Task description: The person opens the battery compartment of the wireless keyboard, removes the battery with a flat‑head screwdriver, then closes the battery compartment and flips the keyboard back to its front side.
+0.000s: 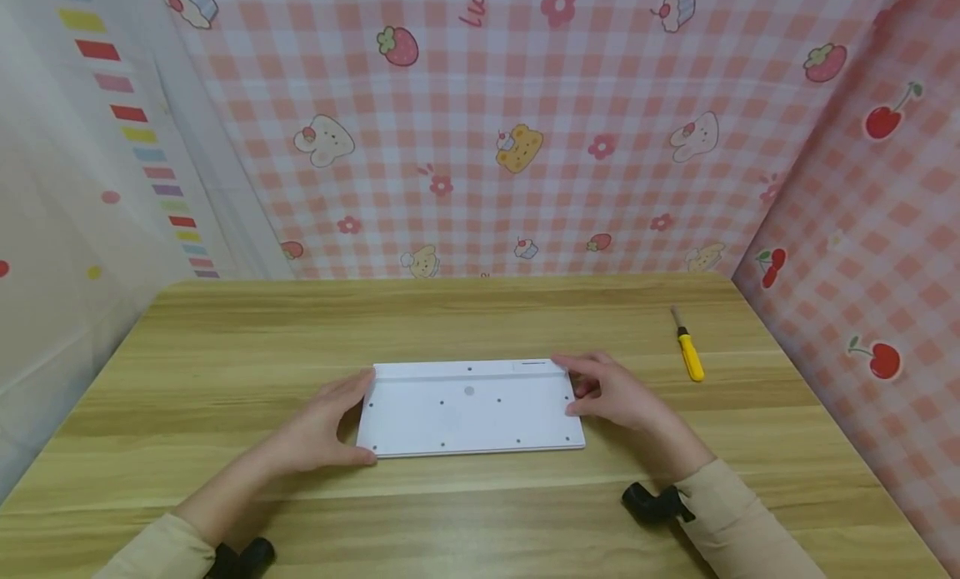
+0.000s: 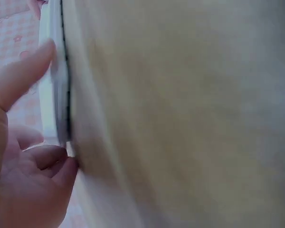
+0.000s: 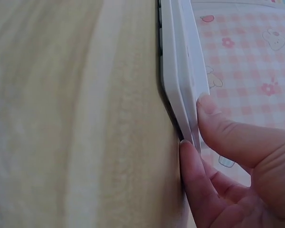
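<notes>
A white keyboard (image 1: 480,425) lies face down near the middle of the table, its back dotted with several small screws. Its keys show as a dark row along the underside in the right wrist view. My left hand (image 1: 322,425) grips the left end, thumb at the near corner and fingers at the far one. At the right end, my right hand (image 1: 618,396) holds the keyboard, with the thumb on the back and fingertips at the edge, as the right wrist view (image 3: 237,175) shows.
A screwdriver (image 1: 691,358) with a yellow handle lies on the wooden table (image 1: 465,521) to the right, tip pointing away. Checked pink cloth (image 1: 480,96) hangs behind the table and on the right. A pale curtain (image 1: 67,229) hangs on the left.
</notes>
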### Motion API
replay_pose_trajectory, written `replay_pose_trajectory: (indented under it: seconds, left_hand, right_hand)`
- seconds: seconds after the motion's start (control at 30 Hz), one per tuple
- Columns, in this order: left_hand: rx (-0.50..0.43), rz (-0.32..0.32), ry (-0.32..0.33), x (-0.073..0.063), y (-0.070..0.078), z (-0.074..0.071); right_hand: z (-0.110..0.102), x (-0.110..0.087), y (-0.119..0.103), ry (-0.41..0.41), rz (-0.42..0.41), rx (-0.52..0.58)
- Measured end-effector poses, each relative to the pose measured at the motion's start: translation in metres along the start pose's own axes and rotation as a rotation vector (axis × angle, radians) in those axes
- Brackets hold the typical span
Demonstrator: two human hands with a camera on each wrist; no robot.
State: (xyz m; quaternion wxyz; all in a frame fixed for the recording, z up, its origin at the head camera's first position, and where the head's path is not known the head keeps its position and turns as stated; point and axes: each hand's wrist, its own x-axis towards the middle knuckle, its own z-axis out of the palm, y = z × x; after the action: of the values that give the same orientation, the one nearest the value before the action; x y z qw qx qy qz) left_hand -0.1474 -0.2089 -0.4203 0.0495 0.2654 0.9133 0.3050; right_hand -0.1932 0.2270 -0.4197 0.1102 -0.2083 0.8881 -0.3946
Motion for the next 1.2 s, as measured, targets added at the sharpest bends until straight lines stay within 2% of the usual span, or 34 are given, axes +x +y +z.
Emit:
replay_pose_trajectory:
  seconds: [0.13, 0.3, 0.43, 0.6, 0.77, 0.97, 1.2]
  left_hand:
    - [-0.033, -0.009, 0.012, 0.008, 0.005, -0.006]
    - [-0.056, 0.004, 0.09, 0.027, 0.017, -0.012]
    - [-0.09, 0.029, 0.102, 0.043, 0.026, -0.011]
    - [-0.102, 0.103, 0.14, 0.062, 0.032, -0.003]
    - [-0.174, 0.121, 0.176, 0.077, 0.037, 0.006]
    - [-0.248, 0.102, 0.161, 0.092, 0.04, 0.017]
    - [-0.294, 0.071, 0.14, 0.106, 0.039, 0.027]
  right_hand:
    - [-0.001, 0.001, -0.001, -0.002, -0.006, -0.012]
    - [-0.005, 0.004, -0.005, 0.017, -0.043, -0.113]
    - [-0.007, 0.011, -0.011, 0.063, -0.071, -0.161]
    - [-0.006, 0.019, -0.017, 0.138, -0.121, -0.145]
    - [-0.001, 0.026, -0.019, 0.173, -0.153, -0.116]
    - [0.007, 0.033, -0.016, 0.203, -0.164, -0.117]
    - [0.012, 0.04, -0.015, 0.181, -0.135, -0.094]
